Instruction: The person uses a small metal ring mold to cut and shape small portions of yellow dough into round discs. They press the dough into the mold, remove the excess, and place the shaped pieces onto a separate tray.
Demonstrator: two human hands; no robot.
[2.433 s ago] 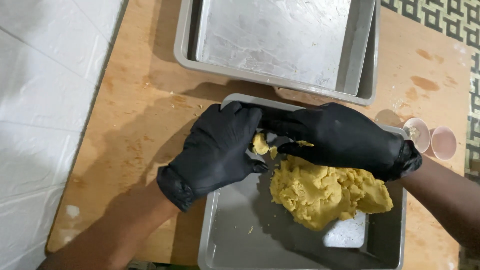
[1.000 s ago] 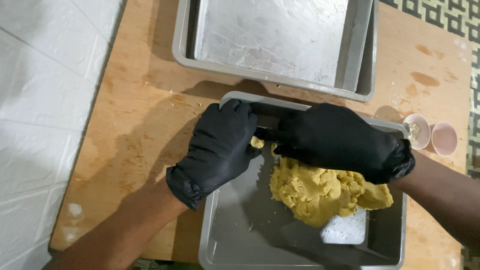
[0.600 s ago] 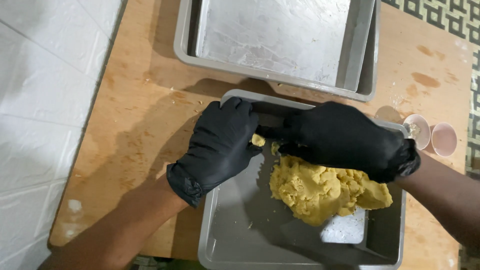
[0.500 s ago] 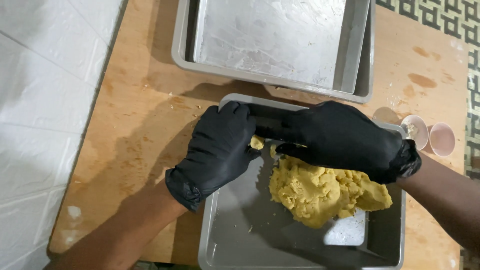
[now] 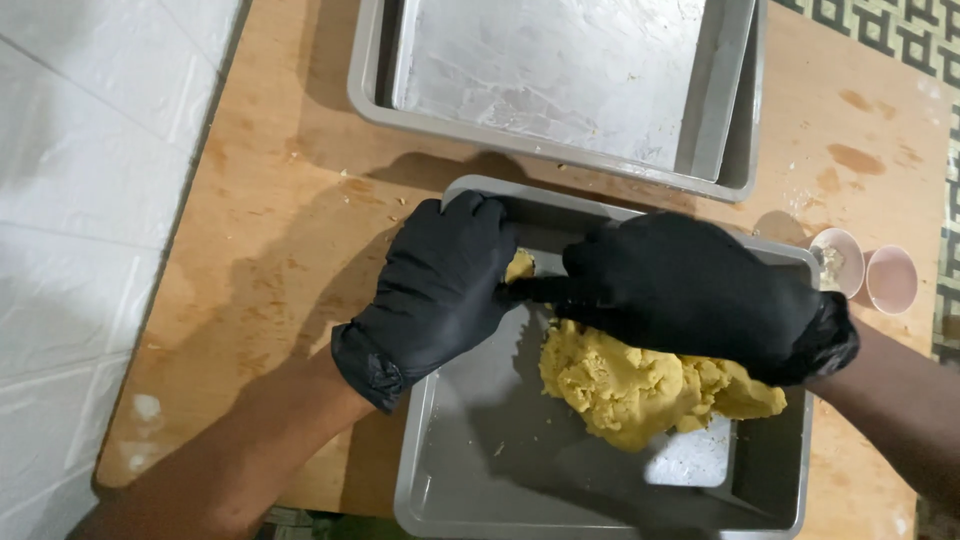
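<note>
I am pinching a small dough piece (image 5: 518, 266) between left hand (image 5: 440, 285) and right hand (image 5: 690, 290) fingers; the dough mass (image 5: 640, 385) below them is remaining largely unportioned in the tray (image 5: 500, 470).

Two grey metal trays (image 5: 440, 500) (image 5: 738, 150), one yellow dough lump (image 5: 640, 385), two small pink cups (image 5: 838, 262) (image 5: 892, 280), two black-gloved hands (image 5: 440, 290) (image 5: 700, 290)

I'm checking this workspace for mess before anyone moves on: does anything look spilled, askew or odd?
Mostly tidy. The wooden table carries brownish stains near its far right corner and pale smears at the near left edge. The yellow dough stays inside its metal tray; both gloved hands are in that tray.
</note>
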